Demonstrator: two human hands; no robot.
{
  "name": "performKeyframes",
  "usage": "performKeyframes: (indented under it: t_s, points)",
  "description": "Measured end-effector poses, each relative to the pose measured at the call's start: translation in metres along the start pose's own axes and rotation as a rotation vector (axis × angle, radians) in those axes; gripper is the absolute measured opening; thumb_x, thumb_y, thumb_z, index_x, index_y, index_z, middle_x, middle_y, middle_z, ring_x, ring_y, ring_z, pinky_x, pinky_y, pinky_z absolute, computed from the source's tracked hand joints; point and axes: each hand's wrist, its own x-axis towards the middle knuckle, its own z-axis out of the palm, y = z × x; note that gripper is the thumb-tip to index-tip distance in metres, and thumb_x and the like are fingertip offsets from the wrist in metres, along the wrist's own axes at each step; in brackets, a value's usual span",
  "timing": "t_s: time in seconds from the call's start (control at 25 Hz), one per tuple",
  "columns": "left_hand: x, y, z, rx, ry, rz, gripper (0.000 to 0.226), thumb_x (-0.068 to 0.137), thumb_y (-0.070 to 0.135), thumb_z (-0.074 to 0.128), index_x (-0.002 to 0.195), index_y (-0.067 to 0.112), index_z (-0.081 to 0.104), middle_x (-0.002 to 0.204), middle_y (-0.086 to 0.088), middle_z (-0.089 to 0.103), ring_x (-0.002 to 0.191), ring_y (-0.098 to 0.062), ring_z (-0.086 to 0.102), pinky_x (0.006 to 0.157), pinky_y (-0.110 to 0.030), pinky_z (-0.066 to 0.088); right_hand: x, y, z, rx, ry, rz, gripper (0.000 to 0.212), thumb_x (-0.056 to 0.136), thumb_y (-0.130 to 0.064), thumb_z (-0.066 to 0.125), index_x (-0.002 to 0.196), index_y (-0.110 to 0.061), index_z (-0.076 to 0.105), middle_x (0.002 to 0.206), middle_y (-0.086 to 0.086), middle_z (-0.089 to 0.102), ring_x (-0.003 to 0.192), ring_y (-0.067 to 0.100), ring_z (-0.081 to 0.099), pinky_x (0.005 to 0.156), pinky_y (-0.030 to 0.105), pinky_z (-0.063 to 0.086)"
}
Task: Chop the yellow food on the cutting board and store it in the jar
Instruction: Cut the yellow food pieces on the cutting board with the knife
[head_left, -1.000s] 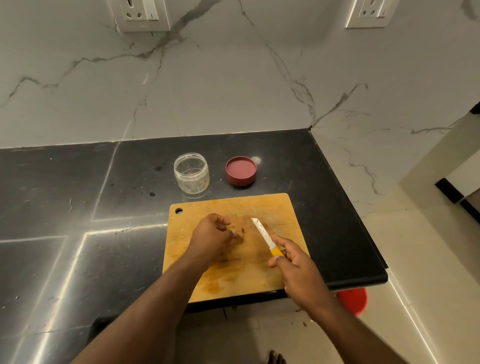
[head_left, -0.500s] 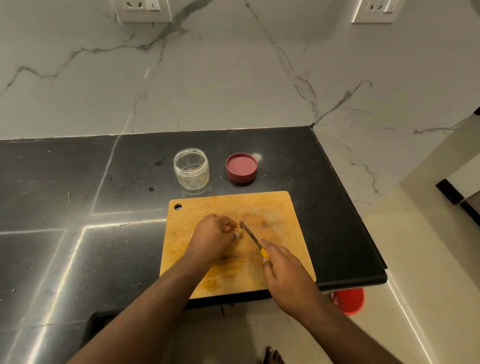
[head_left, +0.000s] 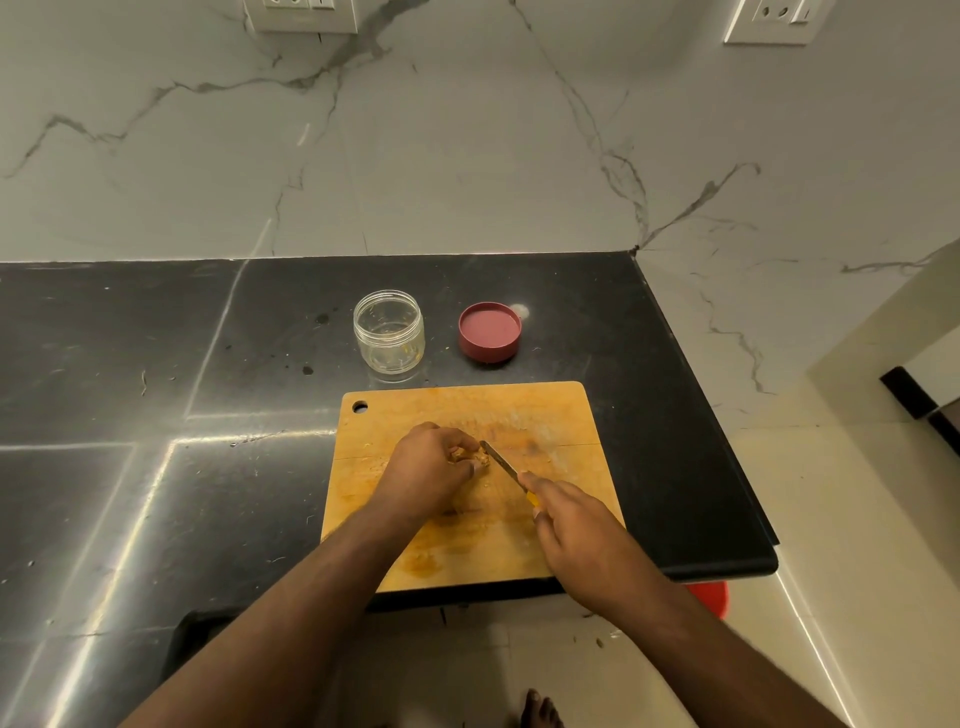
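From my feed, my left hand sits on the rectangular wooden cutting board, fingers curled round the small lump of yellow food and pinning it near the board's middle. My right hand is wrapped round the yellow handle of a small knife, forefinger stretched along the back of the blade; the blade slants up and left, its tip touching the food just beside my left fingertips. The board lies on the black stone worktop near its front right corner, with a round hanging hole at its far left corner and yellowish stains across its surface. Behind the board stands a clear, squat, open-topped jar, upright, with only faint smears inside that I can make out. Just to the jar's right, apart from it, lies a round dark-red lid, hollow side up. A white marble wall with grey veins rises behind the worktop
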Motion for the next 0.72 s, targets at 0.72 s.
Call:
performKeyframes:
  t_s: [0.72]
  points:
    - [0.0,-0.004,-0.001,0.012,-0.014,0.01,0.032,0.091,0.034,0.074,0.122,0.029,0.071,0.121,0.005,0.061,0.099,-0.007,0.053,0.079,-0.021,0.044,-0.009,0.031,-0.026,0.0,0.136,0.033,0.047,0.104,-0.027,0.04,0.151,-0.031,0.032,0.119,-0.015,0.049,0.097,0.001,0.054,0.082,0.016,0.047]
